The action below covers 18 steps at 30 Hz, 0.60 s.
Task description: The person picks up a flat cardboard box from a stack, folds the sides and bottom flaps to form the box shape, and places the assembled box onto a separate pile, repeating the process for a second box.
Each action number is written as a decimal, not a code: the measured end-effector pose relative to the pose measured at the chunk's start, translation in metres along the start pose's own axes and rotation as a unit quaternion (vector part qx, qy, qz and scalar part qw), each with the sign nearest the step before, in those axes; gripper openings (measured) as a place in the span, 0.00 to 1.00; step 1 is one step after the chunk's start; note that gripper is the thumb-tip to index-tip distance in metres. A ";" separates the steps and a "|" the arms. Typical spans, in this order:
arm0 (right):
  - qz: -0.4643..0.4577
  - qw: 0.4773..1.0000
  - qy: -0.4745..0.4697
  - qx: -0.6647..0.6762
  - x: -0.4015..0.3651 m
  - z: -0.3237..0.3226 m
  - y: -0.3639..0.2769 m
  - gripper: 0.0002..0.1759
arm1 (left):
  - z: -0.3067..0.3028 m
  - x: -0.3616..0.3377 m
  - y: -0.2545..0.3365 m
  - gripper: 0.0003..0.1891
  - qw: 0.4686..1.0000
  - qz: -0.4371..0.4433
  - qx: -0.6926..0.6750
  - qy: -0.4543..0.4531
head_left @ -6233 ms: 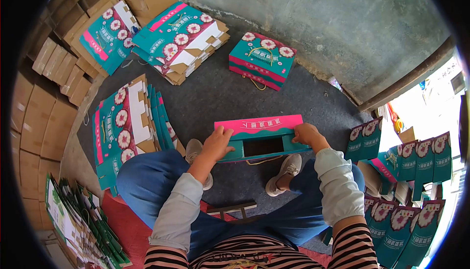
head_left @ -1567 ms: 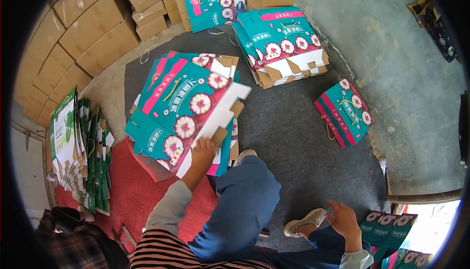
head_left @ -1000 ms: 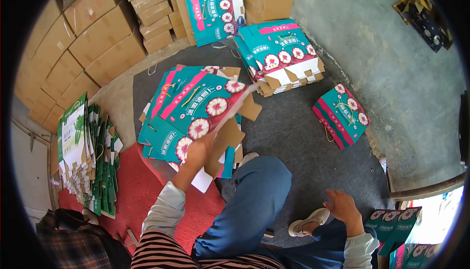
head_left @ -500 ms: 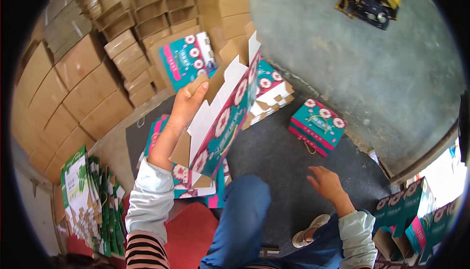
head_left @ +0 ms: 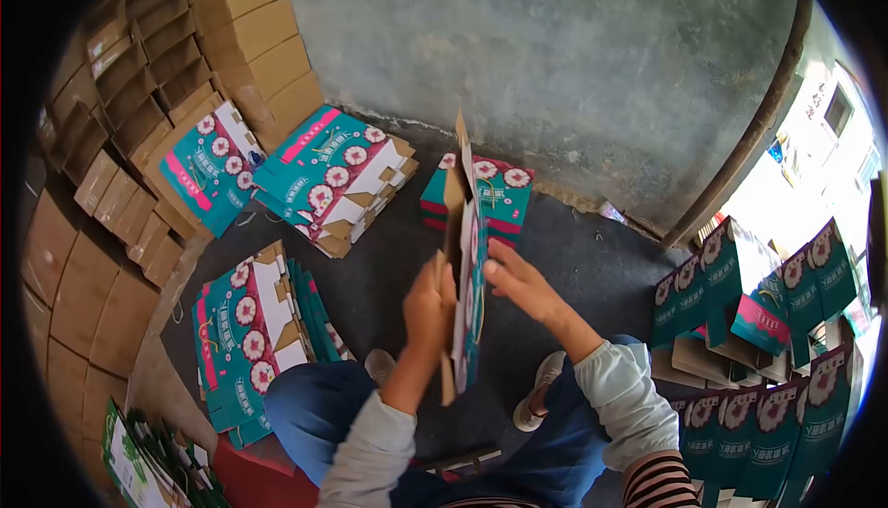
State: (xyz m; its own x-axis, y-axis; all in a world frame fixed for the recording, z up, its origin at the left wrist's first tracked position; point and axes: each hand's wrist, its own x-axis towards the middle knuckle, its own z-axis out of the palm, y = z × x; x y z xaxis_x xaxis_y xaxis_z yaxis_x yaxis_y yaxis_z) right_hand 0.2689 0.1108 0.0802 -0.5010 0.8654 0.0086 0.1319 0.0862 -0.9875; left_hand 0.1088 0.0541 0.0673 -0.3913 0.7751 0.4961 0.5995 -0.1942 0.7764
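A partly folded teal, pink and white gift carton (head_left: pixel 475 314) stands on edge in front of me, seen nearly edge-on, with its brown flaps spread at the left. My left hand (head_left: pixel 428 312) is closed on its cardboard edge, thumb upward. On the other side, my right hand (head_left: pixel 532 293) has its fingers extended at the printed face; the fingertips are at or against the panel, not wrapped around it. Behind the held carton, a made-up carton (head_left: pixel 509 195) of the same print sits on the dark floor, partly hidden.
Flat carton stacks lie by my left knee (head_left: pixel 242 346) and farther back (head_left: pixel 324 170); another flat carton (head_left: pixel 211 164) leans on brown boxes (head_left: pixel 69 286). Folded teal cartons (head_left: pixel 740 425) stand in rows at right. A grey wall (head_left: pixel 555 73) rises behind. Green-printed cardboard (head_left: pixel 139 462) is lower left.
My view has turned right. The carton has swung from a slanted position to nearly upright, edge-on to me. My right hand has come from apart, over the floor, to the carton's printed side.
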 end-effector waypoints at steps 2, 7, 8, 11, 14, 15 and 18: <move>-0.017 0.995 -0.029 -0.098 0.013 0.005 0.047 0.40 | 0.022 -0.038 -0.008 0.14 1.000 0.013 0.000 -0.010; 0.090 0.964 -0.069 -0.241 -0.009 0.009 0.017 0.37 | 0.028 -0.076 -0.009 0.14 0.999 0.002 0.027 -0.023; 0.093 0.970 -0.070 -0.215 -0.011 0.009 0.020 0.36 | 0.025 -0.077 -0.009 0.14 0.999 0.010 0.034 -0.023; 0.029 0.946 -0.046 -0.320 -0.014 0.007 0.030 0.33 | 0.029 -0.077 -0.013 0.18 0.997 0.029 0.053 -0.043; 0.002 0.948 -0.018 -0.317 -0.018 0.003 0.040 0.29 | 0.035 -0.078 -0.014 0.26 0.995 0.006 0.038 -0.088; -0.004 0.950 -0.013 -0.312 -0.021 0.000 0.040 0.28 | 0.038 -0.079 -0.015 0.28 0.995 0.017 0.033 -0.093; 0.035 0.939 0.003 -0.341 -0.018 -0.007 0.038 0.21 | 0.039 -0.079 -0.015 0.33 0.991 0.015 0.002 -0.129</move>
State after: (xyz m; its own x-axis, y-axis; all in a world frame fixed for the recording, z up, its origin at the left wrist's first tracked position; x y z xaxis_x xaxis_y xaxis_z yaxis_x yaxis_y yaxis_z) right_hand 0.2891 0.1021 0.0434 -0.4666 0.8831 -0.0496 0.6828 0.3240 -0.6548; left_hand 0.1578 0.0196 0.0012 -0.1811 0.8974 0.4024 0.6111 -0.2179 0.7610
